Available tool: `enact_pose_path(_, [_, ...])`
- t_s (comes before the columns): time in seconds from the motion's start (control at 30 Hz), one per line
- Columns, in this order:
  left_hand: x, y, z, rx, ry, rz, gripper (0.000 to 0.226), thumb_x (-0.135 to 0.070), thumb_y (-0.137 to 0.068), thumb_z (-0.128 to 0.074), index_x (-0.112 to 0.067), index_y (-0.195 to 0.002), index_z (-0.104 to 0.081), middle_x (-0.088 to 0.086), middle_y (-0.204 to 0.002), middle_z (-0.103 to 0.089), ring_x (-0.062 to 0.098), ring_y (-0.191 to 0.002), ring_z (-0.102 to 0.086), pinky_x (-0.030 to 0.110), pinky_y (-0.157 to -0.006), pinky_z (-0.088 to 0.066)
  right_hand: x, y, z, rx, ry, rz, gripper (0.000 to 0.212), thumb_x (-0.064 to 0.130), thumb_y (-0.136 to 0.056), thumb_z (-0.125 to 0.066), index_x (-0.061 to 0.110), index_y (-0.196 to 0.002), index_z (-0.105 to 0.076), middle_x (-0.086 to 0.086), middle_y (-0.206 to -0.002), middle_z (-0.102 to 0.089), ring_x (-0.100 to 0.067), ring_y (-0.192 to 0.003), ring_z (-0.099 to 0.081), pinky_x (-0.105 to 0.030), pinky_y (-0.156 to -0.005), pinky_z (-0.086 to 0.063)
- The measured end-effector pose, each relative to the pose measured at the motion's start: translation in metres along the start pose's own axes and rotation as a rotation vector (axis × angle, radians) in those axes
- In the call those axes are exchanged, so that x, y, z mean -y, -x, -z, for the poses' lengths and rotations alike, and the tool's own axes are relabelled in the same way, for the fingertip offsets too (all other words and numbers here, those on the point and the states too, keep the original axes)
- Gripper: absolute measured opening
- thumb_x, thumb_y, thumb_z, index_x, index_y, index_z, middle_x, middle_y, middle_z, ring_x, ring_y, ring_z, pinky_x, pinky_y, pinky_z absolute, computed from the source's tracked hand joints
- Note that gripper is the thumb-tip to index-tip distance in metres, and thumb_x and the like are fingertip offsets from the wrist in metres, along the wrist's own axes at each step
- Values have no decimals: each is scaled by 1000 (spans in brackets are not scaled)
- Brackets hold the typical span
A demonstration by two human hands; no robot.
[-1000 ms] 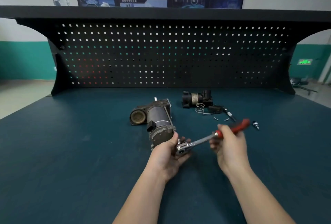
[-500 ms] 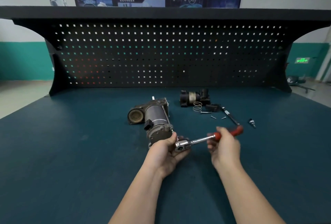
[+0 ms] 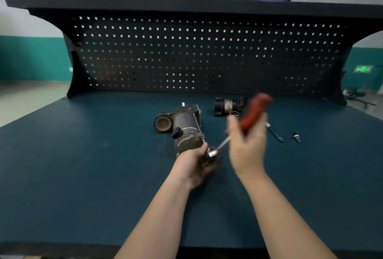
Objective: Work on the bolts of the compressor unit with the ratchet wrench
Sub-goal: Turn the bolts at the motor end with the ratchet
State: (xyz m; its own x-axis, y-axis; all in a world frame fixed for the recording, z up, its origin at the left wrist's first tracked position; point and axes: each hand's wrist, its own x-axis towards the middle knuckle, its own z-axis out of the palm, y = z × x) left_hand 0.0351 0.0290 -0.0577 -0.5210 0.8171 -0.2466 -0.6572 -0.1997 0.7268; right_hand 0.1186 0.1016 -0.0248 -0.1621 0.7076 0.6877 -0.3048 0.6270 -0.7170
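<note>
Right hand (image 3: pixel 247 144), blurred, raised, fingers clenched around the ratchet wrench (image 3: pixel 246 122) handle. Left hand (image 3: pixel 194 163) cups the wrench head at the near end of the compressor unit (image 3: pixel 182 126), mid-bench.

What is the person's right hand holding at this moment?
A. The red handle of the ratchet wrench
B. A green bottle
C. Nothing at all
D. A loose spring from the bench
A: the right hand grips the red handle of the ratchet wrench, whose metal head sits at the near end of the compressor unit, where the left hand is.
</note>
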Motion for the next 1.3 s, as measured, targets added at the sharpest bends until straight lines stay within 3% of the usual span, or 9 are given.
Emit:
enact_pose_path(0.1, [2,-2,-2,-21,123,21,22,-13,-94,-53,3,-80,-59,15,-73,-68,27,-77,-66,39,-60,-60,-34,-6,18,-293,-392,-774,7,13,-91,-54,18,-91,-49,-8,-69,-58,-7,-33,-46,-13,-34,-29])
enact_pose_path(0.17, [3,-3,0,-28,67,-6,20,-14,-95,-52,2,-84,-60,15,-76,-70,25,-75,-68,35,-61,-60,-45,-2,19,-308,-381,-938,8,13,-89,-51,15,-82,-47,-9,-65,-57,-8,-30,-40,-12,-33,-24])
enact_pose_path(0.37, [2,-17,5,-237,-88,-181,21,-17,-95,-54,0,-86,-63,12,-75,-71,24,-65,-69,33,-66,-56,-20,-29,5,-146,-71,-442,36,20,-84,-55,14,-119,-51,-4,-73,-68,-1,-44,-55,-23,-49,-42])
enact_pose_path(0.6, [-13,-39,-22,-220,-268,-135,20,-22,-94,-57,-3,-91,-60,16,-91,-68,26,-73,-66,35,-67,-53,-23,-57,0,71,124,-108,16,19,-88,-62,30,-93,-51,11,-70,-58,9,-62,-57,-3,-54,-39])
enact_pose_path(0.73, [-28,-46,-31,-141,-393,48,20,-21,-86,-67,-4,-95,-62,10,-76,-70,18,-63,-65,27,-50,-56,-32,-73,-1,191,102,-64,17,18,-89,-62,30,-92,-50,14,-70,-54,7,-63,-54,-5,-59,-40])
enact_pose_path(0.97, [-21,-61,-18,-106,-226,109,16,-20,-90,-61,-6,-83,-61,7,-64,-68,20,-65,-63,32,-66,-54,-31,-73,-3,436,75,72,29,57,-76,-64,35,-87,-49,9,-68,-56,-4,-56,-54,-18,-56,-48])
enact_pose_path(1.07, [-20,-61,-20,-101,-174,107,17,-17,-91,-59,-5,-79,-58,11,-73,-65,22,-68,-63,33,-68,-53,-47,-75,2,183,-13,-127,16,48,-82,-63,38,-86,-53,12,-64,-59,-3,-48,-53,-20,-47,-44])
enact_pose_path(1.23, [-19,-58,-23,-111,-127,118,20,-21,-90,-60,-5,-78,-59,9,-74,-65,20,-64,-65,31,-62,-55,-88,-73,11,-153,-350,-1058,20,23,-94,-55,14,-79,-47,-5,-66,-50,-3,-26,-35,-11,-28,-19])
enact_pose_path(1.3, [-16,-56,-22,-150,-140,96,16,-21,-87,-64,-5,-87,-60,11,-84,-67,21,-69,-64,31,-62,-55,-83,-74,10,-109,-306,-1004,23,26,-95,-57,13,-79,-48,-4,-62,-51,-4,-27,-36,-12,-28,-20])
